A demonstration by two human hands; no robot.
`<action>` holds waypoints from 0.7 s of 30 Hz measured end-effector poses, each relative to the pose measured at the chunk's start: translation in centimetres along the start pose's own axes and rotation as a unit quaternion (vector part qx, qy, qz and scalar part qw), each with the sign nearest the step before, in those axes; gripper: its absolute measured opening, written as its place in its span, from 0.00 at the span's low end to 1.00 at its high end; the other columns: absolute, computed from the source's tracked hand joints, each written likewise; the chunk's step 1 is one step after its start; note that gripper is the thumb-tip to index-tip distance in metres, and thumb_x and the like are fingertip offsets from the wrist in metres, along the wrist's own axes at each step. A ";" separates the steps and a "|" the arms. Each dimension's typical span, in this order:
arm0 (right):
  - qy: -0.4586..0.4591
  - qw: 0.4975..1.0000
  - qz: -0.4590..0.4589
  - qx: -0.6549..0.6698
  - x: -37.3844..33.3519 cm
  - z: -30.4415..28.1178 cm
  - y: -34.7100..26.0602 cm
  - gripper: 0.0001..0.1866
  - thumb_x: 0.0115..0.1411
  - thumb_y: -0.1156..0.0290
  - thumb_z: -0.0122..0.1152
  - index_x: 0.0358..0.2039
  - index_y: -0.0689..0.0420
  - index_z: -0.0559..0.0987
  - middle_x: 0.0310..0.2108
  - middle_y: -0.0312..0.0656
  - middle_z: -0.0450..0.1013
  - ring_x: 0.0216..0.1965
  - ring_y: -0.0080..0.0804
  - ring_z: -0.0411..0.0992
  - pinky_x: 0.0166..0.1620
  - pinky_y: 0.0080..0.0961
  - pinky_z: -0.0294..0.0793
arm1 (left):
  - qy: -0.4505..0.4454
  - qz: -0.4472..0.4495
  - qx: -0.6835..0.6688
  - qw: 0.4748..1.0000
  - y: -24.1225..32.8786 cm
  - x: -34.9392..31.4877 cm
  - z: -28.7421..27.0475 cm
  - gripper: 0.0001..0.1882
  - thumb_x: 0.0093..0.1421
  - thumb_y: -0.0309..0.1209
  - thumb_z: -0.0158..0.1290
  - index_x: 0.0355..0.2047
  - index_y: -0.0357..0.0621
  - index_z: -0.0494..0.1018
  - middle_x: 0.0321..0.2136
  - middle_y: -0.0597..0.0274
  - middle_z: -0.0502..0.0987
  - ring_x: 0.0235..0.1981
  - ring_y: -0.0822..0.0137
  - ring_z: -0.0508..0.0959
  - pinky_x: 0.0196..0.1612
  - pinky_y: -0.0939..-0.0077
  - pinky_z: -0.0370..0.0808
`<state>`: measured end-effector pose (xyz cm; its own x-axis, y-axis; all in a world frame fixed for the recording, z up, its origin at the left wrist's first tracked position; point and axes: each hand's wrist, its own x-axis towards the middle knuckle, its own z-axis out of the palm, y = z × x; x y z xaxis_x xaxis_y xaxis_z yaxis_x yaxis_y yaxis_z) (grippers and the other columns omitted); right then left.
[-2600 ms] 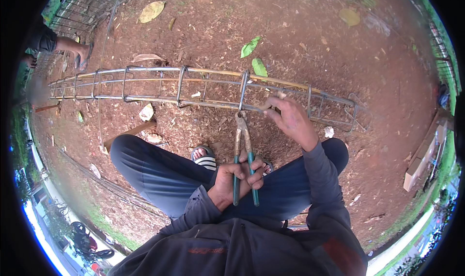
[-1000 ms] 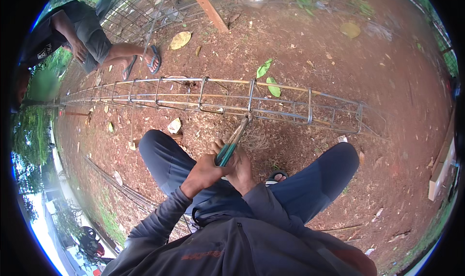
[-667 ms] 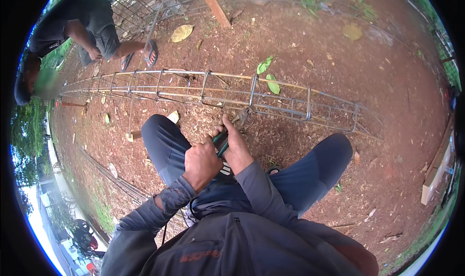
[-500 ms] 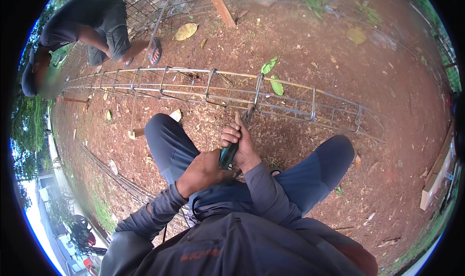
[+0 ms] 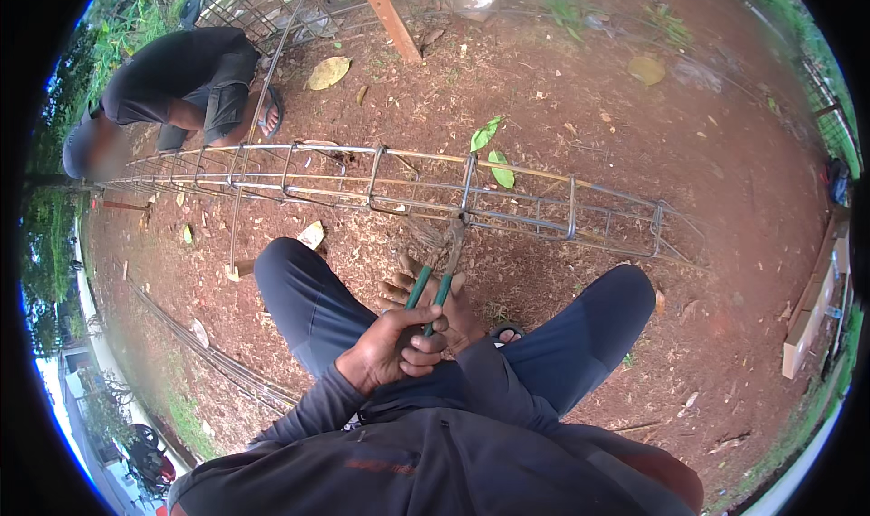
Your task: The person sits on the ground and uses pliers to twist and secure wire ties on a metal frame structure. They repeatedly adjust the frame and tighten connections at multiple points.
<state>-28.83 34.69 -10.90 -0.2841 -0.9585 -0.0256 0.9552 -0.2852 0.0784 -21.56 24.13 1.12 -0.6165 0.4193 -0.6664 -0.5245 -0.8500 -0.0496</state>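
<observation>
Green-handled pincers (image 5: 441, 291) slant up from my lap, their dark jaws against the lower near bar of a long steel rebar cage (image 5: 374, 173). My left hand (image 5: 397, 346) is closed on the lower part of the handles, thumb lying across them. Behind the handles is my right hand (image 5: 460, 312), its fingers spread out to the left. The handles partly cover its palm, so how firmly it touches them is hidden. The cage runs across in front of my knees, with square stirrups along its bars. What the jaws bite is too small to tell.
A co-worker (image 5: 186, 77) in dark clothes bends over the cage's far left end. A wooden stake (image 5: 388, 16) stands beyond the cage. Loose rods (image 5: 213, 357) lie on the ground at left; a cardboard box (image 5: 811, 317) is at right. Green leaves (image 5: 500, 169) lie beside the cage.
My right fingers have loosened from the pincers' handles and spread. My left hand has shifted its grip on them, and the handles show more. The co-worker's upper body appears lower and further right.
</observation>
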 end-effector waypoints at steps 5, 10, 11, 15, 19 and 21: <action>0.243 0.959 -0.046 -0.140 2.1 4.5 2.6 0.39 0.64 0.54 0.74 0.66 0.61 0.67 0.52 0.45 0.75 0.54 0.40 0.75 0.56 0.33 0.76 | 0.448 0.199 0.743 0.456 -1.9 -0.8 -1.4 0.18 0.65 0.41 0.56 0.40 0.35 0.77 0.27 0.39 0.82 0.29 0.43 0.85 0.33 0.52 0.80; 0.333 0.941 -0.028 -0.062 4.4 2.7 1.5 0.13 0.67 0.62 0.72 0.37 0.53 0.75 0.28 0.30 0.68 0.29 0.22 0.70 0.41 0.26 0.76 | 0.487 0.116 0.724 0.474 -1.2 -0.1 1.4 0.24 0.64 0.41 0.58 0.47 0.29 0.73 0.32 0.32 0.83 0.38 0.36 0.85 0.44 0.47 0.80; 0.332 0.940 -0.035 -0.068 4.2 2.4 1.4 0.15 0.68 0.63 0.70 0.32 0.49 0.71 0.24 0.26 0.59 0.24 0.17 0.63 0.43 0.28 0.76 | 0.481 0.100 0.720 0.489 -1.2 -0.2 1.8 0.26 0.64 0.43 0.58 0.50 0.29 0.72 0.33 0.34 0.83 0.39 0.37 0.85 0.45 0.48 0.80; 0.041 0.988 0.033 0.145 1.1 1.0 -1.5 0.07 0.74 0.66 0.59 0.39 0.49 0.72 0.22 0.24 0.55 0.22 0.17 0.62 0.63 0.37 0.73 | 0.184 0.000 0.577 0.796 0.5 -2.6 3.0 0.32 0.72 0.48 0.54 0.60 0.29 0.67 0.50 0.40 0.82 0.51 0.51 0.84 0.51 0.57 0.81; -0.300 0.836 -0.031 0.459 2.0 -0.5 0.6 0.11 0.77 0.67 0.52 0.55 0.55 0.74 0.20 0.27 0.66 0.26 0.22 0.78 0.77 0.50 0.56 | 0.005 -0.011 0.164 0.986 -1.2 -1.1 0.9 0.36 0.71 0.57 0.53 0.59 0.32 0.69 0.49 0.44 0.78 0.52 0.50 0.80 0.54 0.50 0.79; -0.318 0.853 -0.043 0.412 2.3 -1.9 1.3 0.15 0.76 0.69 0.52 0.60 0.54 0.72 0.23 0.28 0.73 0.28 0.25 0.81 0.78 0.55 0.49 | -0.016 -0.015 0.150 0.988 -1.8 -0.3 -2.6 0.36 0.71 0.58 0.52 0.59 0.33 0.69 0.47 0.47 0.78 0.50 0.51 0.80 0.54 0.52 0.79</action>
<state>-28.04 32.09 -12.77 -0.5885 -0.6662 0.4581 0.6199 -0.0081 0.7846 -18.92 24.72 -0.50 -0.6144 0.4566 -0.6435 -0.6898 -0.7068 0.1571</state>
